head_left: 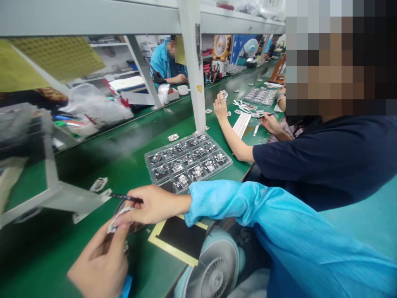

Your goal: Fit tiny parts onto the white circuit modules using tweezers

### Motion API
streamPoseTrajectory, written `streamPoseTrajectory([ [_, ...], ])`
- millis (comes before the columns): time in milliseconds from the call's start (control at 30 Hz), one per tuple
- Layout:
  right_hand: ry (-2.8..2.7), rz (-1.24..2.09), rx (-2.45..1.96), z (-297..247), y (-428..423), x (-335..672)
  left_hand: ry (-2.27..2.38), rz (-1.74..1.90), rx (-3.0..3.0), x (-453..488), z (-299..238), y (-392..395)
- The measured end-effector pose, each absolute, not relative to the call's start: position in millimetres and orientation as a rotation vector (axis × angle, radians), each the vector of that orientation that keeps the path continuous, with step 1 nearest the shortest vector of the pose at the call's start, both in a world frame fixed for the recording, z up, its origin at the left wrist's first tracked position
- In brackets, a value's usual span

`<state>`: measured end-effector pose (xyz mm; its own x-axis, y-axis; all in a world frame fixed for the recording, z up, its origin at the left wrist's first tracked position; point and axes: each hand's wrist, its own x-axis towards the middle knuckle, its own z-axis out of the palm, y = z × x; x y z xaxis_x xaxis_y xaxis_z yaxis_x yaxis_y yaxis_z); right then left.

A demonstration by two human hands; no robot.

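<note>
My left hand [102, 260] is closed, pinching a small white part [119, 219] between thumb and fingers. Against that same part press the fingertips of my right hand [155, 205], which reaches across from the right in a blue sleeve. A slim black tool [126, 198] with pale lettering, its working end hidden, sticks out of my right hand to the left. Behind the hands, a round dark dish [136, 227] is partly covered. Beyond my right wrist lies a clear compartment tray [149, 165] with several small metal-and-white assemblies.
A black pad with yellow tape edging [173, 247] lies at the bench edge, above a fan [214, 273]. White parts [99, 184] rest near a metal rack foot [77, 203]. A rack post [194, 74] stands behind the tray. At right, a co-worker's arm [238, 145] extends over the green bench.
</note>
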<state>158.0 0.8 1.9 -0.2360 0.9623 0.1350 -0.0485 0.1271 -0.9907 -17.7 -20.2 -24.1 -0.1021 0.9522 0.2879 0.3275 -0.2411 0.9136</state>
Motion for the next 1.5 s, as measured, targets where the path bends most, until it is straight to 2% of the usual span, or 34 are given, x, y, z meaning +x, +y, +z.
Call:
streamPoseTrajectory([
  [133, -1.496, 1.098, -1.053, -5, 9, 165, 1.415, 1.319, 1.498, 2, -10, -15],
  [333, -1.722, 0.893, -1.07, 8, 9, 180, 1.147, 1.207, 1.571, -8, -15, -6],
  [567, -1.892, 0.535, -0.933, 15, 0, 184, 1.127, 1.138, 1.99, -23, -17, -14],
  [800, -2.052, 0.423, -0.852, 0, 2, 186, 1.16, 1.134, 2.023, -23, -13, -14],
  [1033, -2.208, 0.338, -0.965, -2, -5, 184, 1.186, 1.138, 2.002, -24, -16, -14],
  [1300, -2.122, 0.423, -0.957, -2, -1, 184, 1.232, 1.141, 1.812, -23, -16, -11],
  [1500, -2.222, 0.228, -1.292, -7, 11, 196, 1.271, 1.128, 1.875, -29, -14, -6],
])
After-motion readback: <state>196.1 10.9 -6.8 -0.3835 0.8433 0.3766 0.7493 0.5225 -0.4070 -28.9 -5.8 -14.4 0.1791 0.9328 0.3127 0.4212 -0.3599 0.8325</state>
